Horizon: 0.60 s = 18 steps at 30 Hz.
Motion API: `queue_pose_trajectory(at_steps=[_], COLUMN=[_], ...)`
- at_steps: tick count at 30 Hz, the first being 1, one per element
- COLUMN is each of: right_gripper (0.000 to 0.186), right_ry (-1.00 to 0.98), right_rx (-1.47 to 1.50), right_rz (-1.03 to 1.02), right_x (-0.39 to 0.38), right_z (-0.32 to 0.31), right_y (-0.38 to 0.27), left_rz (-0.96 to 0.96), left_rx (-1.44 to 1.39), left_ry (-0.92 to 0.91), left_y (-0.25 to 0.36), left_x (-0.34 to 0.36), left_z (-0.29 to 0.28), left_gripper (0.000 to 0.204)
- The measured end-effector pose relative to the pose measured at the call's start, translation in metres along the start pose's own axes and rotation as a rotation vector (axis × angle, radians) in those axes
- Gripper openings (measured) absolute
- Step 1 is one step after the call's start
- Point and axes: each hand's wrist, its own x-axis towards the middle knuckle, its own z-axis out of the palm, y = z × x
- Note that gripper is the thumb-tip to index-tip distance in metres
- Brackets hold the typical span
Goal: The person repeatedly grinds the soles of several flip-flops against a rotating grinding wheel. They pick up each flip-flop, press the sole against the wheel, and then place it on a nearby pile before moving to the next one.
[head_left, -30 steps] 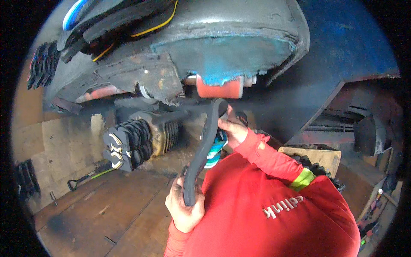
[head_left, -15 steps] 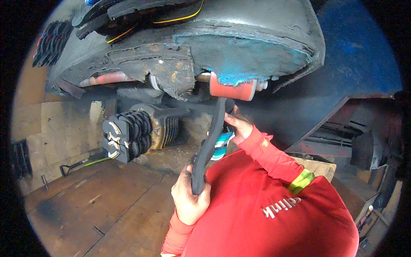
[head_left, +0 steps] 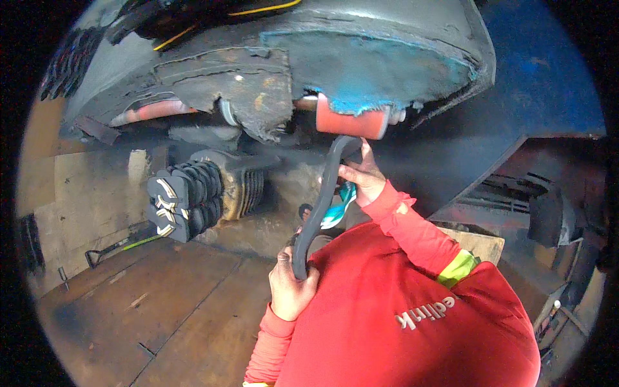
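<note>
inspecting, i find left grip [head_left: 292,289] and right grip [head_left: 365,180] closed around the dark sole [head_left: 317,216]; i judge it light, pliant, best held near both ends.

Toward eleven o'clock, the upper edge crops yellow-edged dark pieces [head_left: 193,18]. Toward one, a blue-stained flap [head_left: 367,71] hides the top of the red roller [head_left: 351,121]. Near six, a grey slab [head_left: 325,197] partly hides the left hand [head_left: 292,289].

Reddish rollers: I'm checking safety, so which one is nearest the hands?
The roller under the blue-stained flap: the right hand is just below it, holding the dark sole, whereas the other roller sits far left.
</note>
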Motion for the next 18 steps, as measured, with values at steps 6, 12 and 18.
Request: queue_pose_trajectory(at_steps=[6,12,18], right_gripper=[0.077,0.036,0.043], right_ry=[-0.008,-0.031,0.102], right_rx=[0.005,0.2,0.346], right_rz=[-0.063,0.123,0.22], right_x=[-0.008,0.005,0.017], right_z=[0.006,-0.003,-0.02], right_y=[0.02,0.007,-0.008], left_rz=[0.081,0.185,0.14], left_rx=[-0.504,-0.508,-0.594], left_ry=[-0.194,-0.299,-0.35], left_y=[0.006,0.034,0.04], left_x=[0.093,0.162,0.185], left_z=[0.013,0.041,0.061], left_gripper=[0.079,0.077,0.063])
